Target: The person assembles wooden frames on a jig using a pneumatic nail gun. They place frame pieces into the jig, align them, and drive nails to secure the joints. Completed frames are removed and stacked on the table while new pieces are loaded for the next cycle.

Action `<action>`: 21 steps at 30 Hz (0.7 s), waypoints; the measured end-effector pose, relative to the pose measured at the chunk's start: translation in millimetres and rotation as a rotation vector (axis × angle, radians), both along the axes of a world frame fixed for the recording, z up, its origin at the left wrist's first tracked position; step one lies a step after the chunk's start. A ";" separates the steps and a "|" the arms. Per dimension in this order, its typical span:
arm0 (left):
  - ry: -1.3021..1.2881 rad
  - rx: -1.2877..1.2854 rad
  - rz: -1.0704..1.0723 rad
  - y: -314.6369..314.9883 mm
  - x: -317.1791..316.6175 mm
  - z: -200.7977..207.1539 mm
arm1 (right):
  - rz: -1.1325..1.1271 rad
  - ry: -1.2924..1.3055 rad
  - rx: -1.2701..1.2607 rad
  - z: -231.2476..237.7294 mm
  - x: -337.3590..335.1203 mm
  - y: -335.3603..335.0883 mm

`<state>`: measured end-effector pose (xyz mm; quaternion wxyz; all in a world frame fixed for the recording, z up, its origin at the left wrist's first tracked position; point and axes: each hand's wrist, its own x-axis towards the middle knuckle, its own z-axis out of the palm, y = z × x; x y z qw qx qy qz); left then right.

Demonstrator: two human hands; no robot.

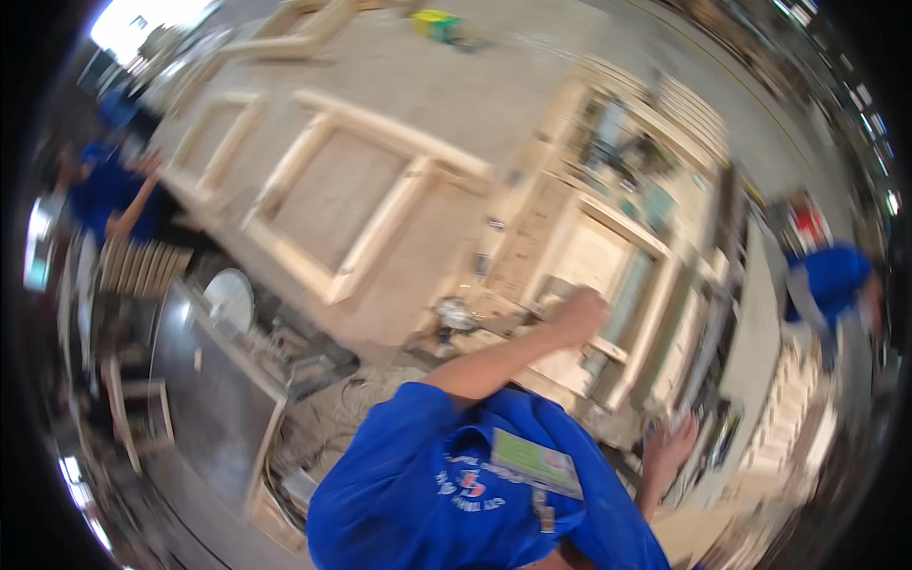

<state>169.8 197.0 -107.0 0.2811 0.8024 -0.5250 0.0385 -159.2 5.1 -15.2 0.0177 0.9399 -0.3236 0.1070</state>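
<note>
A pale wooden frame (662,299) lies on the cluttered workbench in front of me. My left hand (578,315) reaches across its near left side with curled, somewhat blurred fingers. Beside those fingers is a small brownish-grey piece (554,291); what the hand grips is not clear. My right hand (671,445) is lower and to the right, near the bench's edge, its fingers apart and nothing visible in them. Left of the frame runs a wide wooden board (525,242) with dark marks.
Joined wooden frames (380,223) rest on a large tabletop at left. Beyond them stands a person in blue (114,195); another person (826,285) is at right. A dark metal table (204,370) is at lower left, stacked notched wood (787,404) at right. Tools (632,157) clutter the bench's far end.
</note>
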 end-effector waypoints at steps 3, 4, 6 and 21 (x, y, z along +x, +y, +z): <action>0.065 0.073 -0.013 -0.3 4.4 -2.4 | -0.040 -0.045 0.033 7.0 -11.4 12.8; 0.070 0.052 -0.043 -1.8 7.9 2.6 | -0.089 -0.044 0.044 -0.8 -22.9 13.9; 0.245 0.050 0.026 -5.2 8.5 11.4 | -0.116 -0.089 0.063 -2.7 -32.6 14.0; 0.427 0.163 0.135 -4.8 6.2 24.5 | -0.145 0.032 0.229 -5.6 143.9 -49.1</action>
